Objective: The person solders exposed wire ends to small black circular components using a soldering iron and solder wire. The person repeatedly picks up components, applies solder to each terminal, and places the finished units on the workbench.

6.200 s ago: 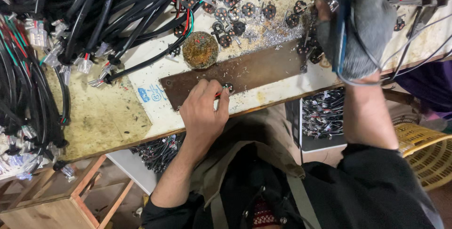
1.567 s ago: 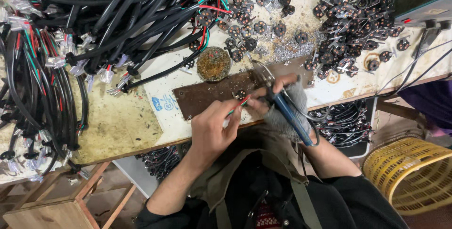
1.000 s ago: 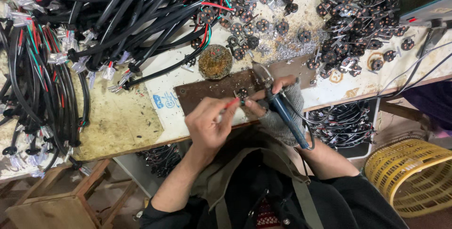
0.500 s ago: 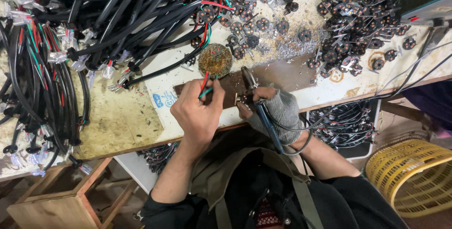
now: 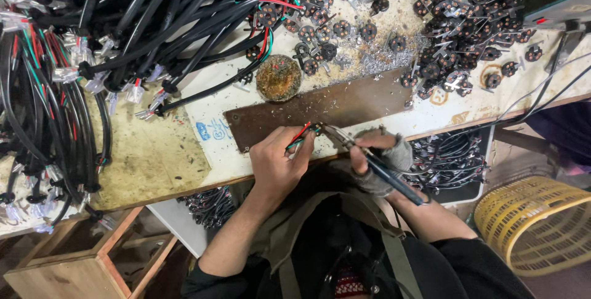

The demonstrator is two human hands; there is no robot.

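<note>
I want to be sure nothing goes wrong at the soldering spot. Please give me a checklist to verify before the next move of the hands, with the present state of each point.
1. Left hand grips the thin red and green wires: ok.
2. Right hand, in a grey fingerless glove, holds the dark pen-shaped soldering iron: ok.
3. Iron tip meets the wire ends: cannot tell, too small.
4. Work lies over the brown rectangular metal plate: ok.
5. Left fingertips well away from the tip: not ok, they are close.
6. Round rusty tin stands apart from both hands: ok.
</note>
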